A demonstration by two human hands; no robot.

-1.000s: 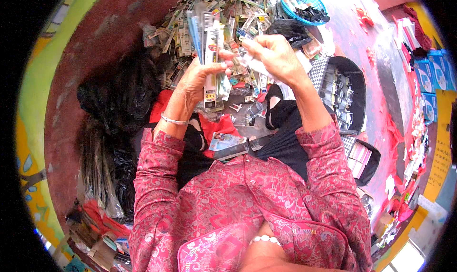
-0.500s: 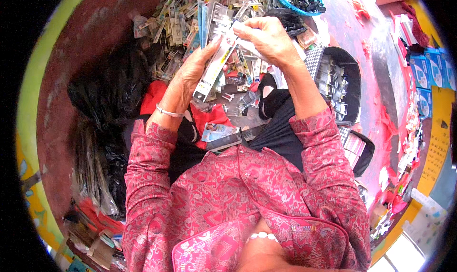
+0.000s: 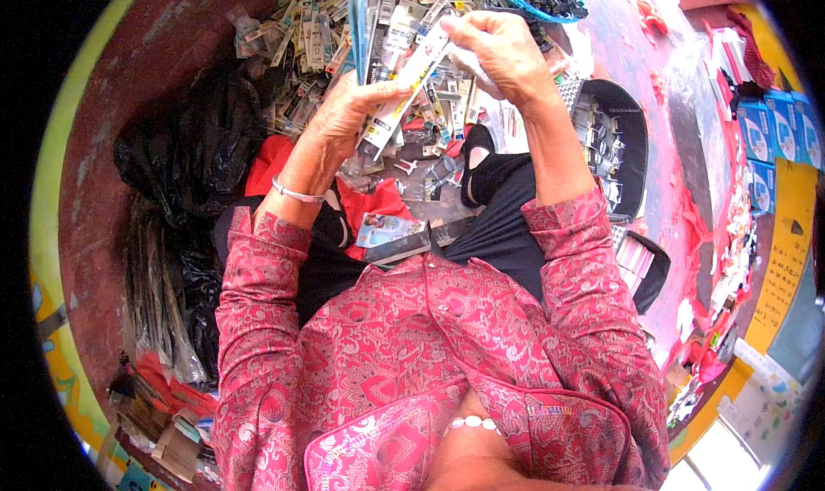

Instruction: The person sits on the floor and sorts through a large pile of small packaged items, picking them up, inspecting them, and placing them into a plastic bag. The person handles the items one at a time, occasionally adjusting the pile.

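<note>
A long narrow white package [image 3: 388,120] with printing slants between my hands. My left hand [image 3: 344,117] is closed round it, thumb across its face, and also steadies several upright narrow clear and blue packs [image 3: 359,31] behind it. At the package's upper end, the fingertips of my right hand [image 3: 503,54] pinch it. Some whitish plastic hangs under the right palm. Just beyond both hands spreads a heap of similar small packs [image 3: 314,40].
A blue basket [image 3: 559,14] with black bits stands at the far right. Nearer are a black box [image 3: 632,117] of small packed items and a smaller black box [image 3: 657,272]. Black plastic bags [image 3: 185,156] lie left. Red cloth [image 3: 374,201] and a picture card [image 3: 388,231] lie between my legs.
Both hands have moved slightly farther from me with the package. My left thumb now lies across its face, and my right hand has shifted a little to the right.
</note>
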